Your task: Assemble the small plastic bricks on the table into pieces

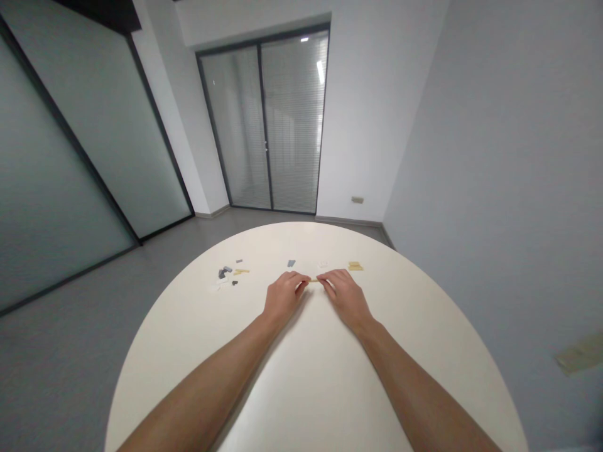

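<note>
Between my two hands runs a thin yellowish strip [314, 281], pinched at its left end by my left hand [286, 294] and at its right end by my right hand [346, 297]. Both hands are closed at the fingertips, low over the white table. Just beyond my left hand lies a small grey-blue piece [291, 263]. Small white pieces [323, 264] rest past the fingers of my right hand. A little stack of yellow strips [355, 266] sits at the right, close to that hand.
On the left of the round white table [198, 351] is a loose group of dark grey pieces [222, 273], yellow strips [241, 272] and white bits. A small dark piece [234, 283] lies beside them. Beyond the table stand a glass door [294, 125] and walls.
</note>
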### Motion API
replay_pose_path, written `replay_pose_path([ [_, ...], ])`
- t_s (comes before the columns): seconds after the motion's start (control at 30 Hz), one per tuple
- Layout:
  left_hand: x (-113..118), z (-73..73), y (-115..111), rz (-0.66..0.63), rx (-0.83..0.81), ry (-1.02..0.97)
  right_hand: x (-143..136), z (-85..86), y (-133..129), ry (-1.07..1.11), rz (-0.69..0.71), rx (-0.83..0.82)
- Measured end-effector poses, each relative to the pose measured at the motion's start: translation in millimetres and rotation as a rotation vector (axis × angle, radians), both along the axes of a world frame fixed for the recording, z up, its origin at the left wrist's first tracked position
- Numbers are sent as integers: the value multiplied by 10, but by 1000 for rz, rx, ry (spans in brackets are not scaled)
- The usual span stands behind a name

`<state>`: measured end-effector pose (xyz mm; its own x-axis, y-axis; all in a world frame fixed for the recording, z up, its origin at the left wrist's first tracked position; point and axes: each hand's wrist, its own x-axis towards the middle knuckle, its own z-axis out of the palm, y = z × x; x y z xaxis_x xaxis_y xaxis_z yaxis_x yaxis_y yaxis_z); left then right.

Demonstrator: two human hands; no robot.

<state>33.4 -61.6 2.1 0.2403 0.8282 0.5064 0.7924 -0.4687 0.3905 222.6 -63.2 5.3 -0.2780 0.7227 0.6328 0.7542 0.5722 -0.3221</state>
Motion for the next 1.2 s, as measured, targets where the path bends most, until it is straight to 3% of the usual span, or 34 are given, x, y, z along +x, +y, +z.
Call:
replay_pose_path([
  [1.2,-9,16,-7,-8,2,16,30,-20,18,-7,-59,-39],
])
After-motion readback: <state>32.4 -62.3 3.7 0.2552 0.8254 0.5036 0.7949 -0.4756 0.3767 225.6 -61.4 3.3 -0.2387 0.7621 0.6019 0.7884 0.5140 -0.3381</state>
